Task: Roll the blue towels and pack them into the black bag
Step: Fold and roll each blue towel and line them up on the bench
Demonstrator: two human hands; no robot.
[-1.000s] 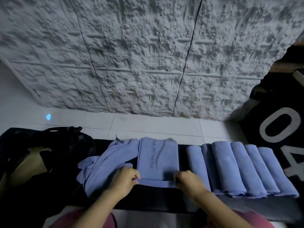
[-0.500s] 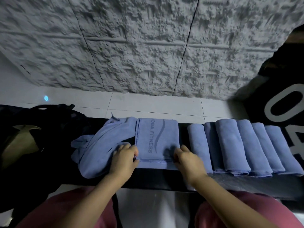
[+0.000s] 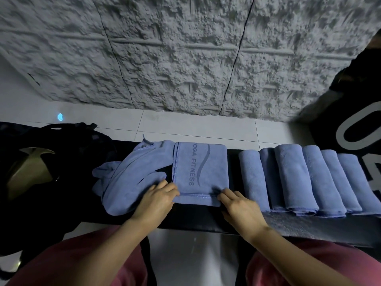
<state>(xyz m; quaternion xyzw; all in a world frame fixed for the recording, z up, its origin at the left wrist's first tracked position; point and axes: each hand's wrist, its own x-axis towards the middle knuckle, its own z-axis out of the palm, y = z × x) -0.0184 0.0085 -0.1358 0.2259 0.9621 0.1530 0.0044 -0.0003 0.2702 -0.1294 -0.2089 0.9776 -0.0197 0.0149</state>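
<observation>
**Near hem laid back down; the roll not yet begun**

Compared with 1 second ago, when the near edge of the folded towel (image 3: 200, 172) was held pinched up, that hem is now seen lying flat on the black bench (image 3: 309, 226). The near-left corner is gripped by the curled fingers of the left hand (image 3: 156, 201). The right hand (image 3: 241, 207) is set on the near-right corner, though pinching cannot be told from pressing. The towel is judged squared and ready for rolling away from the body. 6 rolled towels (image 3: 292, 178) are lined up to its right and loose towels (image 3: 132, 178) are heaped to its left, while the black bag (image 3: 51, 172) is left open beyond them, unpacked as far as can be seen. White floor tiles (image 3: 195, 124) and a rough grey wall (image 3: 185, 54) are seen behind.
</observation>
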